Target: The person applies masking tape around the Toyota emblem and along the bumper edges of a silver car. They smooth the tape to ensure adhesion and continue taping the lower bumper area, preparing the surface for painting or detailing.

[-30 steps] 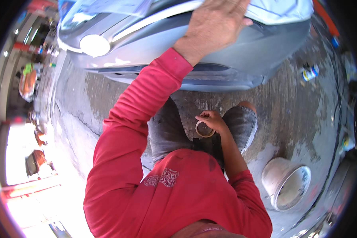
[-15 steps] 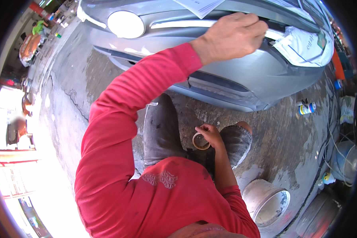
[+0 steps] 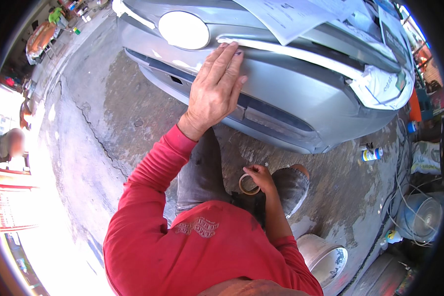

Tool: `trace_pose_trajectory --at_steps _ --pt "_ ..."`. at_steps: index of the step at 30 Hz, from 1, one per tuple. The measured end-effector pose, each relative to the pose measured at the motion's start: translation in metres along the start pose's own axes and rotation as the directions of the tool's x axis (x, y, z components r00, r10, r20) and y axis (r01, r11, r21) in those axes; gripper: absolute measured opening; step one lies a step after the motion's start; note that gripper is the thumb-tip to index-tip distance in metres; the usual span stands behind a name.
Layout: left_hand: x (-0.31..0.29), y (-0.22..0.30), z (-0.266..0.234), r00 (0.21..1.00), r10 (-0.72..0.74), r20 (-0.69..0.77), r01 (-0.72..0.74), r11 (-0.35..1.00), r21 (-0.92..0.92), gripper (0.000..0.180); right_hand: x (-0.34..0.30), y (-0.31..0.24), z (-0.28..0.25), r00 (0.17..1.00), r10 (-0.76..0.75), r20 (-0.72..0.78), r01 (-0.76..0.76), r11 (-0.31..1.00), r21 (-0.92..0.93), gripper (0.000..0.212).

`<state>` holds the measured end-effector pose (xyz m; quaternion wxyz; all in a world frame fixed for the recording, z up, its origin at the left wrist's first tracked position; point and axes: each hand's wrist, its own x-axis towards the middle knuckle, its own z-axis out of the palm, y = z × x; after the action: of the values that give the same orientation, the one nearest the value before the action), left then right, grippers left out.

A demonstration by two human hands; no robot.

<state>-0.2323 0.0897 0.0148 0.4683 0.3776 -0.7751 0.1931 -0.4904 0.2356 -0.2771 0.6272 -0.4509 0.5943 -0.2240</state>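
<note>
- The grey bumper [image 3: 291,93] stands right in front of you.
- Your left hand [image 3: 214,91] reaches across the bumper's face, flat, its fingers stretched out and grasping nothing.
- Its fingertips are at the left end of the white strip [image 3: 301,54] along the bumper's upper part; from this angle you can't quite tell whether they press on it.
- Your right hand [image 3: 262,179] is on the near side of the bumper, apart from it, with thumb and fingers pinching the tape roll [image 3: 248,193] by its ring.
- The round white cover [image 3: 184,30] is at the bumper's upper left.
- Paper sheets [image 3: 281,19] hang over the bumper's top.
- White wrapping [image 3: 380,89] covers the bumper's upper right corner.
- A blue-and-white can [image 3: 371,154] is on the floor, near the bumper's right end.
- A pale bucket [image 3: 313,246] is on your side of the bumper, well apart from it.
</note>
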Motion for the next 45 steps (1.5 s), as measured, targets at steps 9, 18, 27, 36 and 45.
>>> trace_pose_trajectory --at_steps 9,18,27,36,45 --pt "0.003 -0.013 0.006 0.992 -0.12 -0.048 0.119 0.993 -0.01 0.045 -0.002 0.004 -0.004 0.999 -0.009 -0.046 0.005 0.995 -0.099 0.033" --pt "-0.002 -0.022 0.021 0.975 -0.152 -0.16 0.15 0.988 -0.021 0.038 -0.009 0.001 -0.006 0.994 -0.001 -0.109 -0.004 0.999 -0.052 0.035" --pt "0.007 -0.018 0.022 0.952 -0.239 -0.192 0.254 0.966 0.057 0.03 -0.017 0.002 -0.009 0.994 -0.01 -0.11 0.01 1.0 -0.001 0.042" --pt "0.016 -0.009 0.034 0.992 -0.081 -0.092 0.105 0.954 0.282 0.028 0.0 0.019 -0.015 0.98 -0.136 -0.143 0.106 0.974 -0.201 0.056" --pt "0.027 0.069 0.091 0.989 -0.096 0.114 0.082 0.989 0.121 0.077 -0.002 0.013 -0.005 0.974 -0.196 -0.115 0.167 0.959 -0.227 0.052"
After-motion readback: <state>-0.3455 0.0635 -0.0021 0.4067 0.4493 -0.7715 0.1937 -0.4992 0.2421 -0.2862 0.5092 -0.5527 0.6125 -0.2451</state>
